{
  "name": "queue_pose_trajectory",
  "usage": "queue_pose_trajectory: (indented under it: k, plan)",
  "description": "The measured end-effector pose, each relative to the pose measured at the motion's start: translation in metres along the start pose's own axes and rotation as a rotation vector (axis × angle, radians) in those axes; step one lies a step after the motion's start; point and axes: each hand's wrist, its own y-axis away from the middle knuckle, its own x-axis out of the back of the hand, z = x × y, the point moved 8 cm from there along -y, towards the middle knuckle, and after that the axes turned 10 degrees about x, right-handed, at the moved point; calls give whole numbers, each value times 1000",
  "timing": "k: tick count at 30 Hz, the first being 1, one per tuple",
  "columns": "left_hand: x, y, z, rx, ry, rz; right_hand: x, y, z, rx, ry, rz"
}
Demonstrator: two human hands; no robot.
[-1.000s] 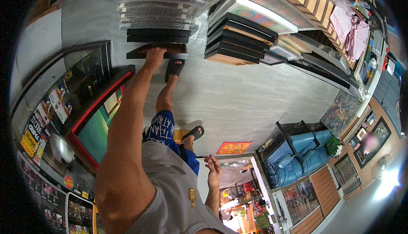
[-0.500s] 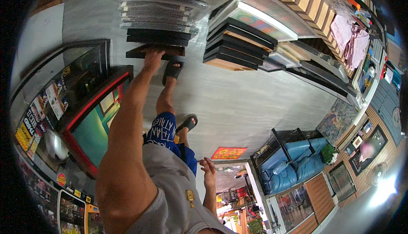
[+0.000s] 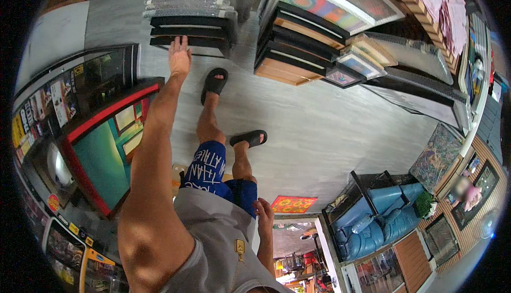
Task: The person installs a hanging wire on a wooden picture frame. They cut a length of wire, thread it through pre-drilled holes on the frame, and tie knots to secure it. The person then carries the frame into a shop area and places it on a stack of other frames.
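My left hand (image 3: 180, 59) reaches forward with its fingers stretched out, lying on the upper edge of the nearest black picture frame (image 3: 205, 43). Another black frame (image 3: 186, 21) leans right behind it, in front of several bubble-wrapped panels (image 3: 186, 4). Down by my blue shorts, my right hand (image 3: 264, 217) has its fingers curled in. Whatever those fingers may hold is too small and hidden to name.
Several black-edged frames (image 3: 298, 53) stand to the right, beside a wrapped colourful picture (image 3: 324, 0). A red-bordered picture (image 3: 101, 149) leans at my left. A blue sofa (image 3: 367, 229) and red mat (image 3: 294, 204) are at the lower right. My black slides (image 3: 214, 83) are on the grey floor.
The nearest black frame has gone from tilted toward me to standing against the stack. My left hand's fingers have straightened over its edge. My feet and the view have shifted slightly.
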Motion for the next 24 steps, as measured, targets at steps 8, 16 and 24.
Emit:
queue_pose_trajectory:
  k: [8, 16, 24]
  plan:
    - [-40, 265, 50, 90, 52, -1066, 116, 15, 108, 3, -102, 68]
    - [217, 386, 242, -28, 553, -940, 262, 33, 199, 35, -599, 334]
    - [417, 439, 464, -837, 824, -633, 158, 24, -129, 787, -743, -302]
